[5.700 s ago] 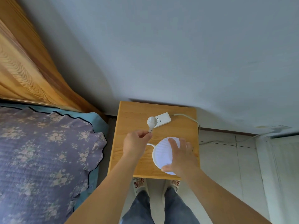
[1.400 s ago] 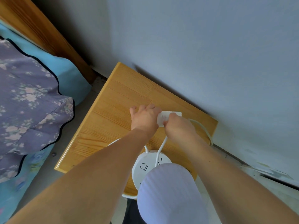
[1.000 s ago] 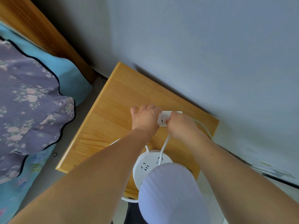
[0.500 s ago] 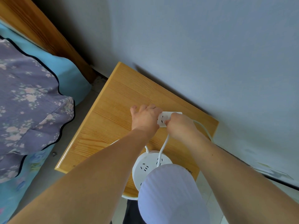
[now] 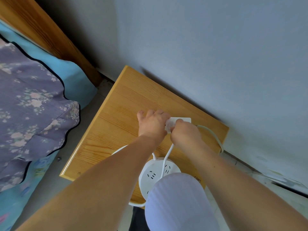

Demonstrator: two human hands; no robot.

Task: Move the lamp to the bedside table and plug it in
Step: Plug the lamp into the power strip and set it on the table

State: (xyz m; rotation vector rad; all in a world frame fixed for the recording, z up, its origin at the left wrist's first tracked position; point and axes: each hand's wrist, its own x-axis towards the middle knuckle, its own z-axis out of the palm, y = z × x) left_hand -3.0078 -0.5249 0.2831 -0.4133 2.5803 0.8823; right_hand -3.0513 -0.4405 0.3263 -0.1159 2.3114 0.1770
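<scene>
Fingers of right hand (image 5: 185, 132) stay pinched on plug (image 5: 169, 127) at power strip (image 5: 186, 120); left hand (image 5: 152, 124) at 9 o'clock still clamps strip; unchanged, plug likely seating.

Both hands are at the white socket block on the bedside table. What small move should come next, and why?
Probably a firm push of the plug down into the socket block. The left hand rests on one end of it, the right hand grips the plug over it, and the lamp already stands on the table.
</scene>
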